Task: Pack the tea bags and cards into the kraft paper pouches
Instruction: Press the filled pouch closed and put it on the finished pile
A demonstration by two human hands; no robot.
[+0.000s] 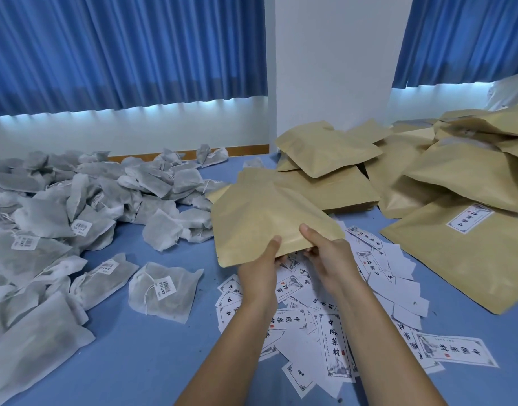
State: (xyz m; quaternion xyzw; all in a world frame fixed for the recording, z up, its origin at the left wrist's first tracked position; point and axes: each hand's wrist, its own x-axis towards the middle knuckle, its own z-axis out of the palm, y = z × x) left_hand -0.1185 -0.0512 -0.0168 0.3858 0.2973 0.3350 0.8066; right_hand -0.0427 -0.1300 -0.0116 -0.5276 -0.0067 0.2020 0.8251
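Note:
I hold one kraft paper pouch [260,221] above the blue table, tilted up and away from me. My left hand [259,271] pinches its near edge, thumb on top. My right hand [328,256] grips the same edge just to the right, thumb on top and fingers beneath. Under my hands lies a scatter of white printed cards [334,335]. A loose heap of grey tea bags [76,206] with barcode tags covers the left of the table. One tea bag [164,291] lies alone near my left forearm.
Stacks of kraft pouches [427,171] fill the back right; one labelled pouch [462,253] lies flat at the right. The blue tabletop [152,356] shows in front of me. Blue curtains [120,48] and a white wall stand behind the table.

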